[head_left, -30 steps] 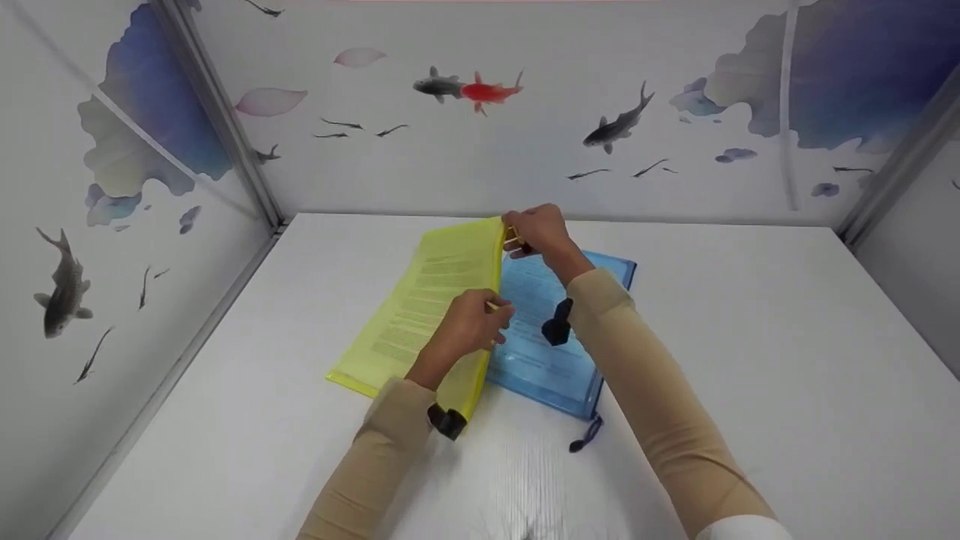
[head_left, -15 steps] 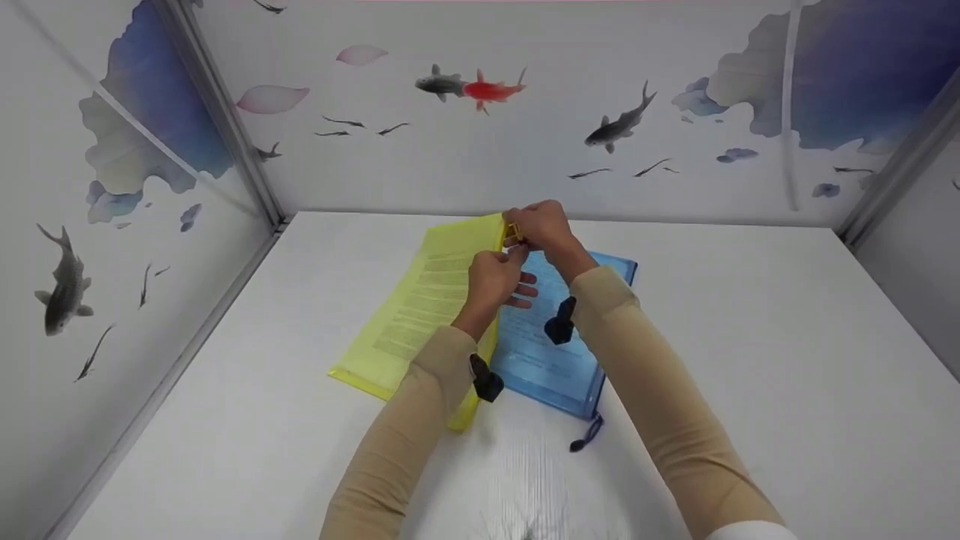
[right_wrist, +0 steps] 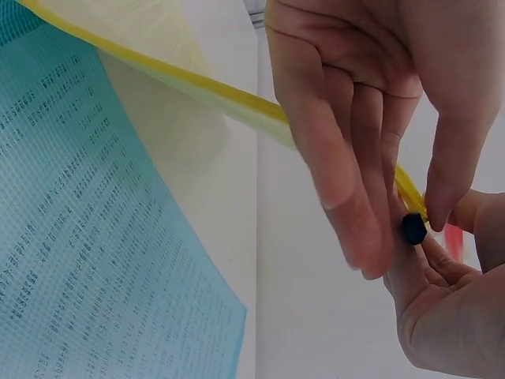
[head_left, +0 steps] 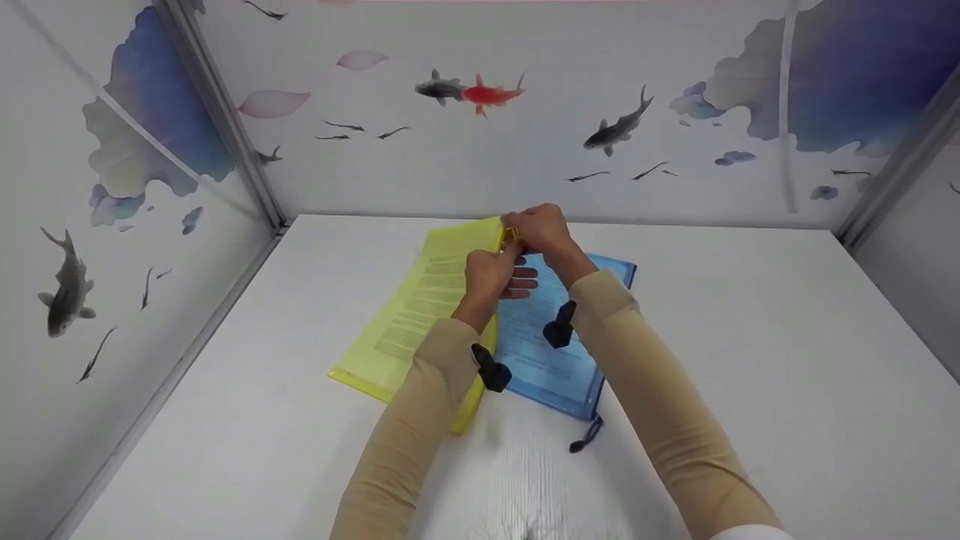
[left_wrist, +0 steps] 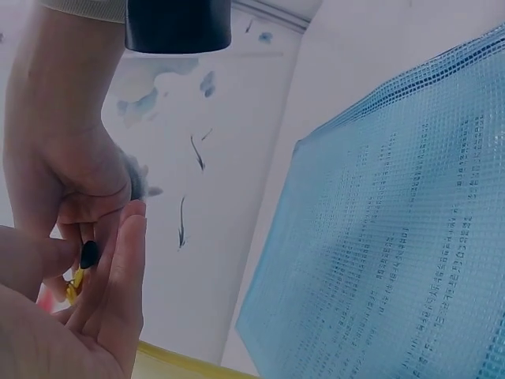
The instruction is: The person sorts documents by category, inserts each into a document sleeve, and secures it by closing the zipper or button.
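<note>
A yellow mesh zipper pouch [head_left: 409,307] with printed sheets inside lies aslant, its right edge raised. My right hand [head_left: 544,227] grips that pouch at its far right corner. Close below it, my left hand [head_left: 487,275] pinches the yellow cord pull [left_wrist: 74,286] between thumb and index finger, its other fingers stretched out to the right. A small black bead [right_wrist: 413,228] on the pull shows between the two hands in both wrist views. Partly under the yellow pouch lies a blue mesh zipper pouch [head_left: 551,360], also holding printed pages. The exact fingertip contact is partly hidden.
The pouches rest on a white table [head_left: 750,337], walled at the back and sides by white panels [head_left: 517,157] painted with fish. A dark blue cord pull [head_left: 589,435] hangs off the blue pouch's near corner. Each wrist carries a black camera [head_left: 491,369].
My left hand has moved up and away along the yellow pouch's edge to meet the right hand at the corner, taking hold of the cord pull. The right hand stays nearly still.
</note>
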The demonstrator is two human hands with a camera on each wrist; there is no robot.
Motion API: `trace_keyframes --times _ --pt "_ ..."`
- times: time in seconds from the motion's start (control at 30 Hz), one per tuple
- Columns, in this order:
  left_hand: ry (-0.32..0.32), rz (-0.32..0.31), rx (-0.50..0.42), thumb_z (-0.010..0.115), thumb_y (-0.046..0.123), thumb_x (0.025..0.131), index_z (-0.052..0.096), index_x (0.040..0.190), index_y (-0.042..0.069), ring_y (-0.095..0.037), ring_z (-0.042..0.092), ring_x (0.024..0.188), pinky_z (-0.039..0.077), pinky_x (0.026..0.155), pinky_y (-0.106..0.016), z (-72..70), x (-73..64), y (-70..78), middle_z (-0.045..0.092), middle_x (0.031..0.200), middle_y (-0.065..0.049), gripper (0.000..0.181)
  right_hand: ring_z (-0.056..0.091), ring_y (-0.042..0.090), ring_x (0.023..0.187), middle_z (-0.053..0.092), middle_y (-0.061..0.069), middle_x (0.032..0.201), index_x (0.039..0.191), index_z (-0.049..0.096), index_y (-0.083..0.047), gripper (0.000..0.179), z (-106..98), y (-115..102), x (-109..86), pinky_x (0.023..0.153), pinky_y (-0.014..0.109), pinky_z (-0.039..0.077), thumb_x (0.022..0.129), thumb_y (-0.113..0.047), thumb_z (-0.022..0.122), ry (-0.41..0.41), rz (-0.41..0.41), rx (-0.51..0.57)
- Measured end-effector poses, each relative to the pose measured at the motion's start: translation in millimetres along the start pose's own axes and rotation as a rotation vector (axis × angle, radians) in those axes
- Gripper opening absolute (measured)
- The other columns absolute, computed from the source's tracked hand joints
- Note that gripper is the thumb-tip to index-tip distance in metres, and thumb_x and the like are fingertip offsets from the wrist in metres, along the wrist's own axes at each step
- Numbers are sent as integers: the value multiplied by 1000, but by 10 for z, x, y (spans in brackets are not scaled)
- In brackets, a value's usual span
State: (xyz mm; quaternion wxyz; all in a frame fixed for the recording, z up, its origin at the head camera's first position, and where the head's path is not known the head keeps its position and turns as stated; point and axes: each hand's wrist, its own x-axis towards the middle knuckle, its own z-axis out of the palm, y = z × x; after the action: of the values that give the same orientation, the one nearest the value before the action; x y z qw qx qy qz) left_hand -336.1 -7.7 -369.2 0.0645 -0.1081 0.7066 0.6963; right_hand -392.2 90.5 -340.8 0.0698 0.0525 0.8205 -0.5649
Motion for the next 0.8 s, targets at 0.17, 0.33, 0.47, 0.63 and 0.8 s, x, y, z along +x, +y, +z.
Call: trace_keyframes --times 0.17,0.33,0.47,0.63,0.8 --pt "12 -16 -35 56 35 89 68 87 3 -19 70 64 57 57 -30 19 19 23 71 75 -10 34 65 15 71 65 9 93 97 67 -4 30 16 -11 -8 63 23 55 86 -31 60 17 -21 5" --pt "26 16 10 56 32 90 67 91 3 -19 69 62 56 56 -30 30 4 19 71 73 -11 31 66 15 74 64 8 92 94 67 -4 29 18 -24 -29 64 23 55 87 -31 59 9 -28 -11" --pt "15 46 44 57 33 89 68 91 4 -19 69 61 56 55 -30 13 -54 3 71 72 -10 32 67 17 75 65 10 92 92 68 -3 29 13 -27 -48 65 24 56 87 -29 57 0 -29 -3" --pt "-12 73 69 56 32 90 68 93 3 -20 69 63 56 56 -30 -12 -102 -34 71 74 -11 31 68 17 77 65 9 95 97 66 -3 31 14 -33 -66 64 26 57 87 -30 56 6 0 -14" --pt "-46 83 71 54 31 91 67 91 5 -21 70 65 57 57 -30 -33 -119 -95 71 76 -11 30 68 18 78 64 10 98 102 64 -2 32 26 -45 -66 65 27 57 87 -30 55 36 7 4"
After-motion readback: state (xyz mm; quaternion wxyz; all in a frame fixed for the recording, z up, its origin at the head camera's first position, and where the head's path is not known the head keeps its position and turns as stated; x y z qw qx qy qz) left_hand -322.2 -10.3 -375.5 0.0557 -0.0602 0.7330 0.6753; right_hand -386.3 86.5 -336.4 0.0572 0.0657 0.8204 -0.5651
